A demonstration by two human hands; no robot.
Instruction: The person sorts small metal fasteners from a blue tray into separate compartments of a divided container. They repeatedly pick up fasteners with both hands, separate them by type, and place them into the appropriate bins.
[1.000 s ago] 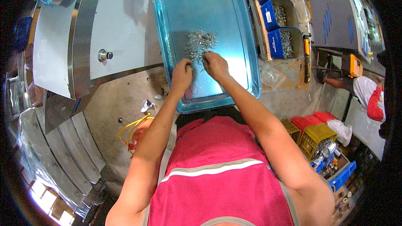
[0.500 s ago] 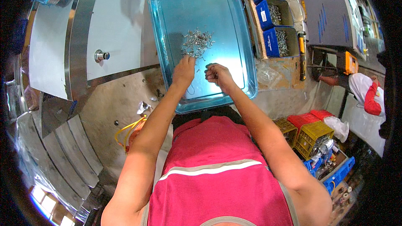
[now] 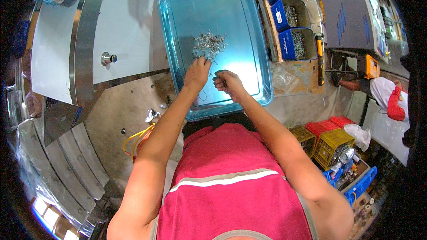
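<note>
Right hand [image 3: 229, 83] has shifted closer to left hand [image 3: 197, 75]. Left fingertips bunched at near edge of metal fastener pile [image 3: 209, 44]; right fingers curled; contents of 2 hands: cannot tell. Pile lies in blue tray [image 3: 207, 6]; a careless sweep could scatter loose pieces.

The bare left hand [image 3: 197, 74] was at the near edge of piled small silvery metal fasteners [image 3: 209, 44] in a shiny blue rectangular tray [image 3: 209, 6]; the bare, curled right hand [image 3: 229, 84] was just beside it.
</note>
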